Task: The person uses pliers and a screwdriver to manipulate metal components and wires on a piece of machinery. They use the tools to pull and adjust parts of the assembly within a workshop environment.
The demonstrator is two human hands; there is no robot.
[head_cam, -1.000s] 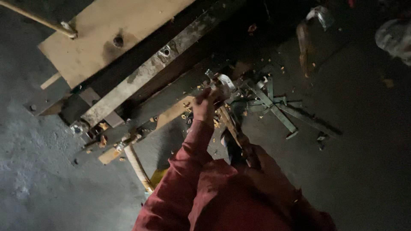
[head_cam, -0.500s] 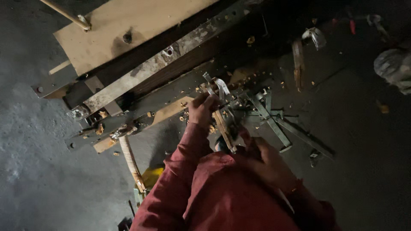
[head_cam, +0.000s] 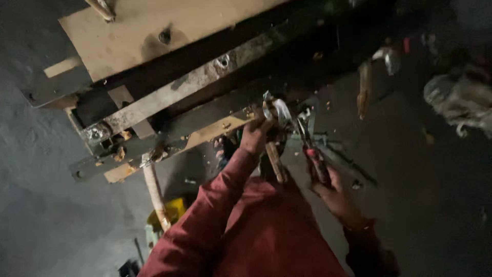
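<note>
left hand (head_cam: 254,137) grips metal part (head_cam: 274,110) mid frame; right hand (head_cam: 333,192) holds red-handled pliers (head_cam: 313,156), stiff, grab by handles.

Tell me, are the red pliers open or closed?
Cannot tell. The right hand holds the red-handled pliers by the handles, but the tip sits in dark, blurry clutter.

one head-worn camera looks steeply down from above the red sleeves (head_cam: 215,215), fairly near, onto the floor; the wooden board (head_cam: 154,36) lies toward 11 o'clock.
</note>
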